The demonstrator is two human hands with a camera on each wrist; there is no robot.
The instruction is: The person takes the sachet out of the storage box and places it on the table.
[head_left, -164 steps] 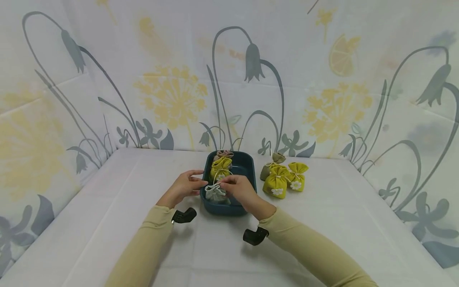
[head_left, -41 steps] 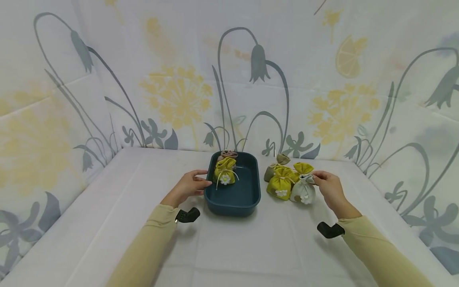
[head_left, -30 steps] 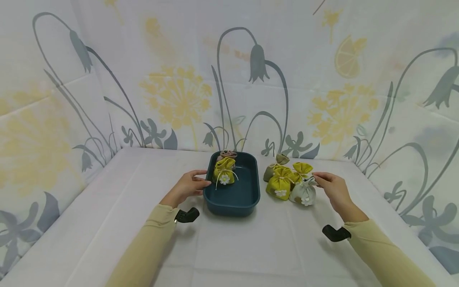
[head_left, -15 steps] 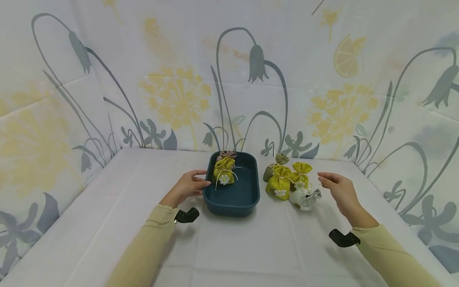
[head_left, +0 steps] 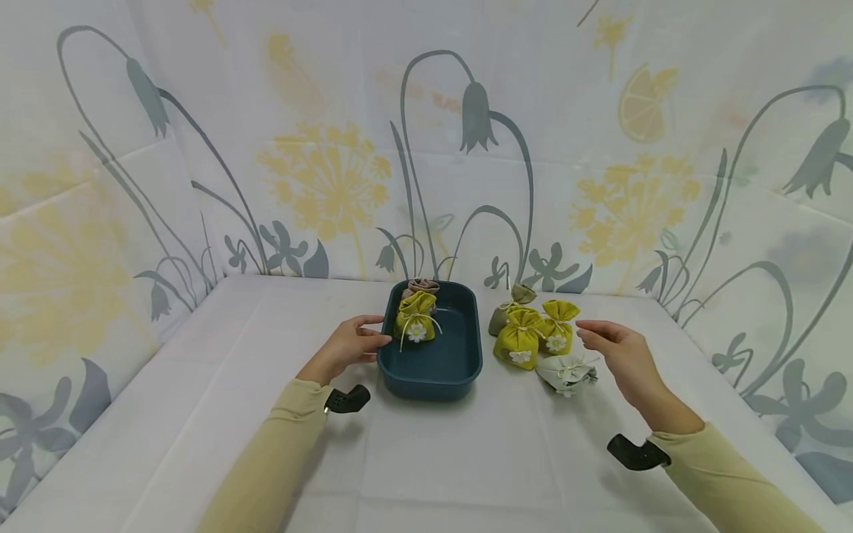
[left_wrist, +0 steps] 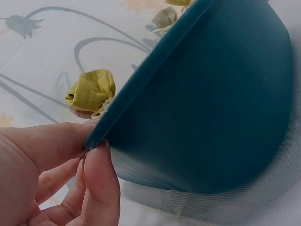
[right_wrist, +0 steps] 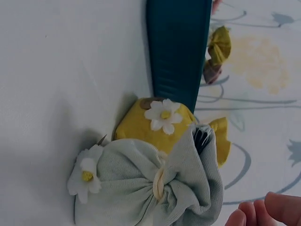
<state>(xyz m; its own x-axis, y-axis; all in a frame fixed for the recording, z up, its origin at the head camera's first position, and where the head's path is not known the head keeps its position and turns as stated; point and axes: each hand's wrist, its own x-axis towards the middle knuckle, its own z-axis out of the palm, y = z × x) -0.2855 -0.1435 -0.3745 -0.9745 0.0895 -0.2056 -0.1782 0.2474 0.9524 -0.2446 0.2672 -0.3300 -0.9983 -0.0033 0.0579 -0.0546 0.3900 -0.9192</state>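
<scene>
My left hand pinches the left rim of a dark blue plastic basin; thumb and finger meet on the rim in the left wrist view. Inside the basin stand a yellow drawstring pouch with a white flower and, behind it, a pinkish-brown pouch. To the basin's right a pale grey drawstring pouch lies tipped over, its gathered mouth to the right. My right hand hovers just above and right of that pouch, apart from it and holding nothing; its fingertips show in the right wrist view.
Two yellow pouches, a front one and a right one, stand beside the grey pouch. Behind them is an olive-brown pouch. A white cloth covers the table; a flower-printed curtain hangs behind.
The grey pouch left the basin in my right hand, was set beside the yellow pouches, then let go and tipped over. My right hand drew back, then moved slightly left. My left hand stayed.
</scene>
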